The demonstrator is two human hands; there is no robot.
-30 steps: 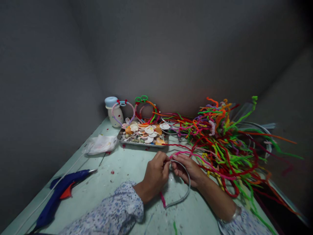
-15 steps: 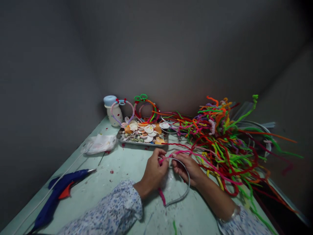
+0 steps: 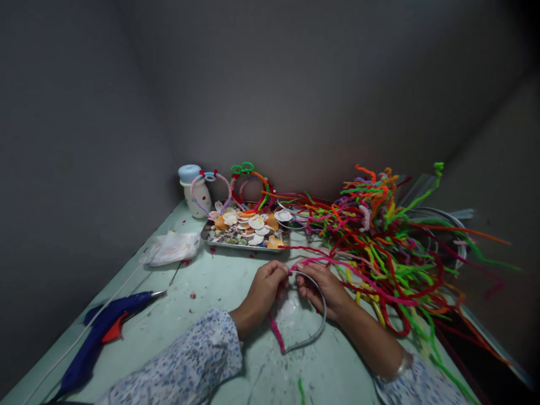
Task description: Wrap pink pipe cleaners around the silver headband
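Observation:
A thin grey headband (image 3: 324,306) curves between my two hands above the table. Pink pipe cleaner (image 3: 277,335) is wound around its left side, while the right side is bare. My left hand (image 3: 266,289) is closed on the wrapped part, thumb and fingers pinched near the top. Close beside it, my right hand (image 3: 323,288) pinches the band where the wrapping ends. From there a loose pink pipe cleaner (image 3: 358,275) trails over my right hand toward the pile. My fingers partly hide the band's top.
A large tangle of coloured pipe cleaners (image 3: 388,253) spreads at right. Behind my hands stands a metal tray (image 3: 240,246) of shells, with decorated headbands (image 3: 231,191) and a white jar (image 3: 198,199). A blue glue gun (image 3: 101,337) with cord and a plastic packet (image 3: 175,248) lie left.
My left hand has turned and closed over the wrapped part at the top of the band, covering pink that showed between its fingers. The right hand has hardly moved.

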